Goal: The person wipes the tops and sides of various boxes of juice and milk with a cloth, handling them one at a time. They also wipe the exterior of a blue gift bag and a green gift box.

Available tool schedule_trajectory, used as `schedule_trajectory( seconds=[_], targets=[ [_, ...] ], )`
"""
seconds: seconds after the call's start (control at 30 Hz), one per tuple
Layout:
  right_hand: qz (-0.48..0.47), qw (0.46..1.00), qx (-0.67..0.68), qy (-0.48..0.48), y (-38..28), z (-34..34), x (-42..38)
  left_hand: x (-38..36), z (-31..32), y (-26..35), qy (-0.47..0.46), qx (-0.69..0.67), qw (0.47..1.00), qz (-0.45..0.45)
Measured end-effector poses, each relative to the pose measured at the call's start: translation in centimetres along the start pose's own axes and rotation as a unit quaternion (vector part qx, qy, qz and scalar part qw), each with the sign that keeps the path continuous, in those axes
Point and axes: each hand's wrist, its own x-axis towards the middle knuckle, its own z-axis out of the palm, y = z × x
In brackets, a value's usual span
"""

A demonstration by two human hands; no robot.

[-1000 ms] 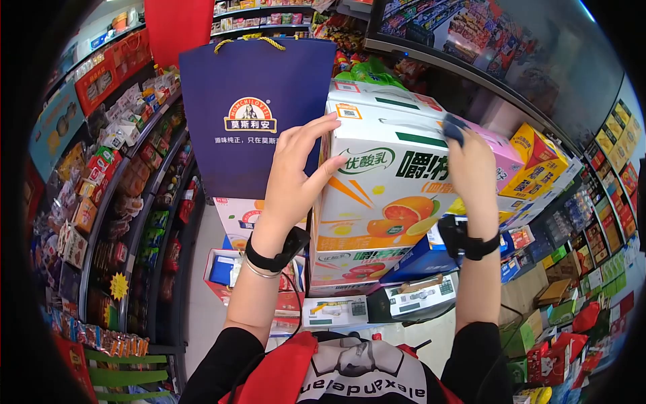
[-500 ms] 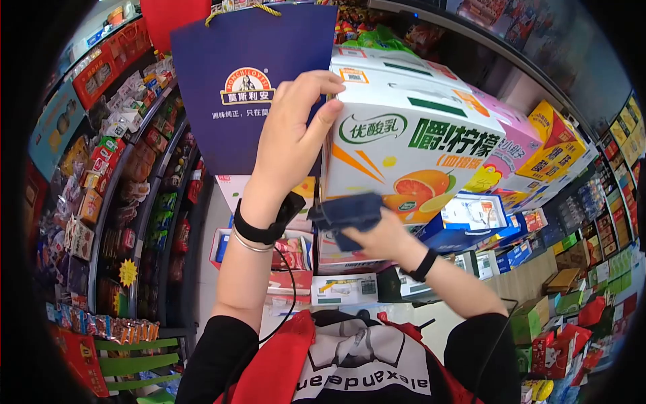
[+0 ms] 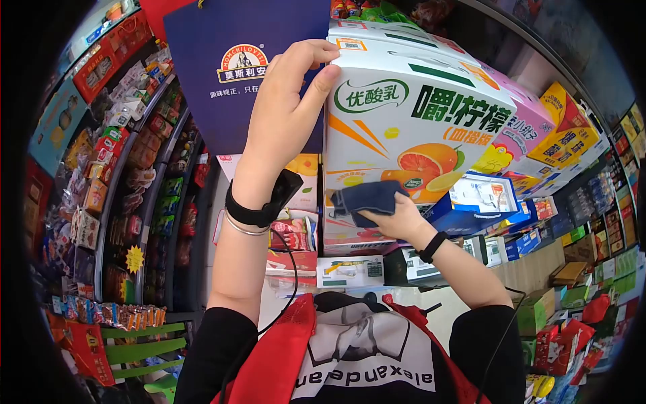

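Note:
A white carton with orange pictures and green lettering (image 3: 377,141) stands on other cartons in front of me. My left hand (image 3: 289,101) rests at its upper left corner, thumb and fingers apart. A folded dark blue cloth (image 3: 370,200) lies against the lower front of the carton, and my right hand (image 3: 397,219) is closed on it. Behind my left hand stands a dark blue paper bag (image 3: 208,101) with a round logo.
Pink (image 3: 521,128) and yellow cartons (image 3: 568,128) stand to the right, above a blue box (image 3: 471,209). Shelves of packaged snacks (image 3: 145,188) run along the left. Open boxes (image 3: 350,271) sit below the stack. More goods fill the far right.
My right hand and the cloth have moved slightly right along the carton's lower front. The view has shifted, so the bag and carton appear higher. My left hand stays at the corner.

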Motion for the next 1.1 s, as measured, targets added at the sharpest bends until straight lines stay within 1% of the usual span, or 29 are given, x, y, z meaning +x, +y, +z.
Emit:
schedule_trajectory(
  seconds=[0.03,0.1,0.13,0.17,0.23,0.27,0.3,0.33,0.37,0.43,0.5,0.57,0.6,0.67,0.7,0.73,0.77,0.8,0.83,0.9,0.97,1.0,1.03,1.1],
  targets=[
    [0.002,1.0,0.002,0.001,0.2,0.1,-0.2,0.0,0.0,0.0,-0.003,0.001,1.0,0.0],
    [0.019,0.993,0.116,0.015,1.6,-2.4,0.4,-0.1,0.2,0.1,0.002,-0.015,1.0,-0.008],
    [0.031,0.982,0.152,0.11,2.5,-4.6,1.6,-0.2,0.4,0.0,-0.001,-0.017,1.0,-0.008],
    [0.067,0.98,0.141,0.123,2.9,-7.4,2.9,-0.1,0.6,0.0,0.01,-0.035,0.999,-0.014],
    [0.041,0.986,0.074,0.14,3.9,-10.6,4.4,-0.1,0.7,0.1,0.02,-0.052,0.998,-0.02],
    [0.042,0.986,0.074,0.141,4.0,-11.5,5.2,-0.1,0.7,0.2,0.02,-0.056,0.998,-0.025],
    [0.037,0.984,0.003,0.172,3.7,-12.1,6.1,-0.1,0.7,0.3,0.02,-0.06,0.998,-0.03],
    [0.032,0.976,-0.068,0.202,3.4,-12.2,6.9,-0.1,0.8,0.3,0.024,-0.06,0.998,-0.023],
    [0.035,0.977,-0.068,0.201,3.1,-11.5,7.4,-0.2,0.8,0.3,0.022,-0.061,0.998,-0.024],
    [0.116,0.943,-0.115,0.288,2.4,-8.9,8.2,-0.1,0.8,0.3,0.022,-0.066,0.997,-0.023],
    [0.13,0.953,-0.126,0.245,1.2,-7.8,8.8,-0.1,0.8,0.2,0.024,-0.064,0.997,-0.017],
    [0.085,0.968,-0.111,0.209,0.2,-6.2,9.0,0.0,0.6,0.5,0.011,-0.068,0.997,-0.037],
    [0.085,0.968,-0.111,0.21,0.6,-6.1,8.8,0.1,0.6,0.5,0.011,-0.068,0.997,-0.036],
    [0.104,0.952,-0.082,0.276,2.2,-6.4,8.4,0.2,0.7,0.2,0.017,-0.024,1.0,-0.005],
    [0.196,0.952,-0.077,0.221,3.4,-8.9,8.4,0.3,0.7,0.2,0.016,-0.023,1.0,-0.007],
    [0.247,0.925,-0.097,0.273,5.7,-10.2,8.0,0.3,0.5,0.1,-0.001,-0.03,0.999,-0.014],
    [0.328,0.888,-0.122,0.297,7.3,-12.3,7.9,0.2,0.4,0.0,-0.016,-0.036,0.999,-0.022],
    [0.347,0.854,-0.141,0.362,9.5,-12.7,7.3,0.1,0.5,-0.1,-0.015,-0.034,0.999,-0.025],
    [0.36,0.837,-0.136,0.389,10.6,-13.3,6.6,0.1,0.7,-0.2,-0.012,-0.046,0.999,-0.023],
    [0.369,0.842,-0.137,0.368,9.8,-12.3,6.0,0.1,0.9,-0.1,-0.009,-0.057,0.998,-0.02],
    [0.354,0.873,-0.129,0.309,7.1,-8.4,5.0,0.1,1.1,0.0,0.011,-0.085,0.995,-0.045],
    [0.339,0.91,-0.119,0.205,5.0,-6.9,4.3,0.0,1.1,0.0,0.01,-0.086,0.995,-0.046],
    [0.32,0.936,-0.108,0.098,2.9,-5.3,3.4,0.0,1.1,0.0,0.01,-0.084,0.995,-0.048],
    [0.214,0.958,-0.114,0.152,0.2,0.7,1.2,0.0,1.1,-0.1,0.011,-0.082,0.995,-0.05]
  ],
)
